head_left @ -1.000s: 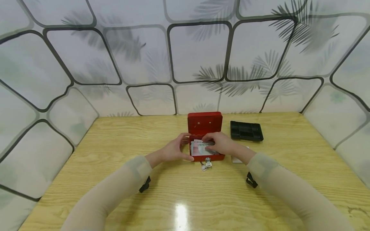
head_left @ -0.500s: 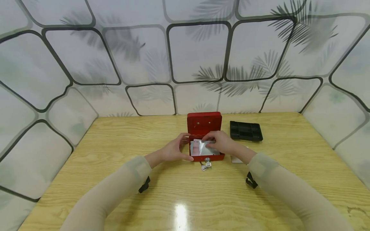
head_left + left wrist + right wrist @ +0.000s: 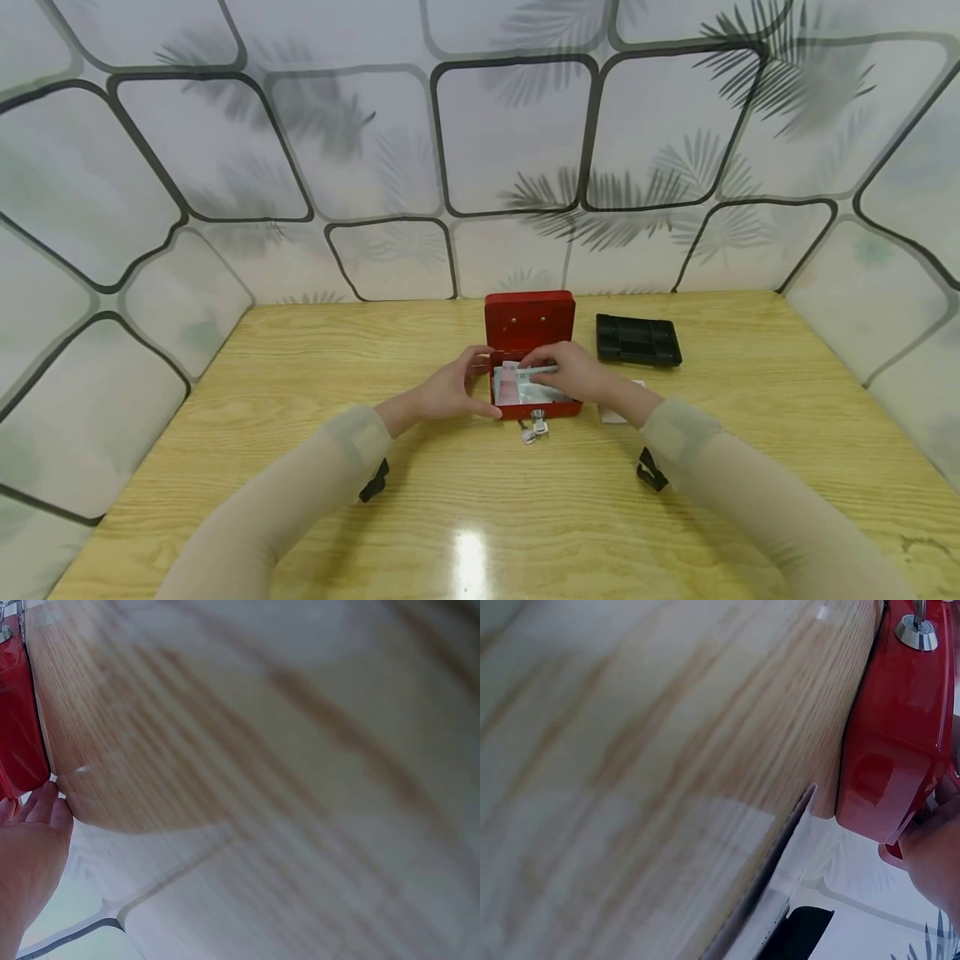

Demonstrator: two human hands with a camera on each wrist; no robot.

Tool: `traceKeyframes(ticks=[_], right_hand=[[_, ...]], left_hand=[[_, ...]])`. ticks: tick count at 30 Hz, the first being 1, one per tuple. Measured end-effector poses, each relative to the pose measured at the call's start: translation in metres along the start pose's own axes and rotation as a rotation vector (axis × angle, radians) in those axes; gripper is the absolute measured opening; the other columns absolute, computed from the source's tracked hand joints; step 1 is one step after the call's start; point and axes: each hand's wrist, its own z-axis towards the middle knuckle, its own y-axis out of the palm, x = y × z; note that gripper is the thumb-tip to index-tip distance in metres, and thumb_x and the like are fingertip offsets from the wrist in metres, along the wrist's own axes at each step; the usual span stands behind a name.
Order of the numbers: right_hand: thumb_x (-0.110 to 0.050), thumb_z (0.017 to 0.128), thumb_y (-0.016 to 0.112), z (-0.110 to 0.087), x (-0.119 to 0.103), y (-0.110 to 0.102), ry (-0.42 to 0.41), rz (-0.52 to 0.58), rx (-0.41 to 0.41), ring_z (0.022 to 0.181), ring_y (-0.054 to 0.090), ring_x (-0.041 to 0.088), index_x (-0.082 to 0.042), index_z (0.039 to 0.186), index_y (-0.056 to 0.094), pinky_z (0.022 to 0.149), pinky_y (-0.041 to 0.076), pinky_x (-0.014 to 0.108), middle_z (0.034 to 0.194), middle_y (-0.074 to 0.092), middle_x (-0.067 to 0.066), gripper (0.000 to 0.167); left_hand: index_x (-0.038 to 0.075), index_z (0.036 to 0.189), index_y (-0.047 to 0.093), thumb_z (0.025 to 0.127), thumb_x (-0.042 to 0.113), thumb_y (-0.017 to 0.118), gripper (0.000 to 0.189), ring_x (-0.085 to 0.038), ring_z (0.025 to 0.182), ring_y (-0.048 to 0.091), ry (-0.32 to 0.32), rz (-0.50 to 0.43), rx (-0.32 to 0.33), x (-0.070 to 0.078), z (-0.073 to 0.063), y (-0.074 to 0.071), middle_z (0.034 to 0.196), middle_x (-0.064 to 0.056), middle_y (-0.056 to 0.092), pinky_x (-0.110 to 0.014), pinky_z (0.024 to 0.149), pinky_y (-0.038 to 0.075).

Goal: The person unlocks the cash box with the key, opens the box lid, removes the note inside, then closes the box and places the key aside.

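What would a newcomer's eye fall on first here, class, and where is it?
Probably the bright red box near the table's far side, its lid up and keys at its front. Next, the two hands: the left hand at the box's left end, the right hand over the banknotes inside. Behind, a pale leaf-patterned backdrop fills the upper half.

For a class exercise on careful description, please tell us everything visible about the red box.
The red box is glossy, metal by its look, and rectangular with rounded corners. It sits upright on the wooden table, its lid raised at the back, showing two pale round spots. A silver lock is set in the front, with silver keys at it. Banknotes lie inside. The left hand grips its left side, thumb at the front corner; the right hand reaches inside.
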Motion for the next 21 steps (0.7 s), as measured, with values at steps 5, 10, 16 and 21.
traceKeyframes(ticks=[5,10,16,21], right_hand=[[-0.004,0.092,0.066,-0.001,0.001,-0.001,-0.023,0.035,0.030,0.103,0.063,0.024,-0.006,0.111,0.071,0.091,0.050,0.043,0.111,0.069,0.006,0.020],[-0.005,0.095,0.061,-0.004,-0.003,-0.007,-0.014,0.082,0.075,0.106,0.062,0.026,-0.006,0.113,0.070,0.092,0.050,0.045,0.112,0.068,0.008,0.020],[-0.007,0.096,0.060,-0.007,-0.008,-0.022,-0.001,0.099,0.156,0.109,0.061,0.028,-0.008,0.114,0.070,0.092,0.049,0.047,0.113,0.068,0.007,0.021],[-0.007,0.097,0.059,-0.015,-0.009,-0.041,0.032,0.115,0.202,0.110,0.060,0.030,-0.009,0.115,0.070,0.090,0.049,0.048,0.117,0.066,0.010,0.021]], left_hand=[[0.011,0.145,0.029,0.077,0.024,0.085,0.089,-0.028,0.134,0.040,0.009,0.006,-0.001,0.000,0.000,0.000,0.146,-0.014,0.042,-0.042,0.112,0.028],[0.011,0.145,0.029,0.077,0.023,0.085,0.089,-0.028,0.134,0.040,0.008,0.010,0.001,0.001,0.000,-0.001,0.146,-0.014,0.042,-0.042,0.112,0.028],[0.011,0.145,0.029,0.076,0.024,0.085,0.090,-0.028,0.134,0.040,-0.010,0.009,0.006,0.002,-0.001,0.000,0.146,-0.014,0.042,-0.042,0.112,0.028],[0.011,0.145,0.029,0.076,0.023,0.086,0.091,-0.028,0.134,0.040,-0.009,0.019,0.013,0.002,-0.001,0.000,0.146,-0.014,0.042,-0.042,0.112,0.029]])
